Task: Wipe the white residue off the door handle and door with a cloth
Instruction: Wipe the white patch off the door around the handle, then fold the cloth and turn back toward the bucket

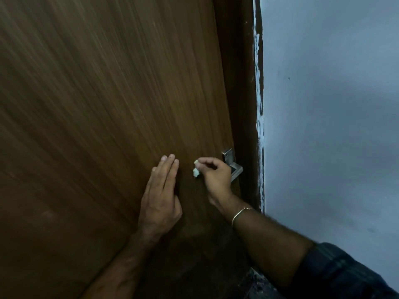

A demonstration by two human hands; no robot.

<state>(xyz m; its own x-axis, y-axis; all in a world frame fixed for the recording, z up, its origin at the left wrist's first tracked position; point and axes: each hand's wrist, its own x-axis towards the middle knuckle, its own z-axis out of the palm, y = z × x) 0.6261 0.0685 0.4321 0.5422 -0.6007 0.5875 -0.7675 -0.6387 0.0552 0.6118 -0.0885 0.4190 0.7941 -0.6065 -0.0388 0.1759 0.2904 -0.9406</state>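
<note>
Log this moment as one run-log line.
left hand flat on door | right hand pinches cloth against door, left of handle | residue: not discernible

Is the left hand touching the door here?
Touching. The head view shows the left hand laid flat, fingers straight, on the wooden door, with no gap showing beneath the palm or fingers.

door (97, 104) fills left and centre, door frame (239, 83) along its right edge, wall (334, 104) right of frame. door handle (233, 167) on door near frame. left hand (160, 197) flat on door, left of right hand (216, 175); cloth (196, 169) in right hand, between both hands, handle behind right hand
</note>
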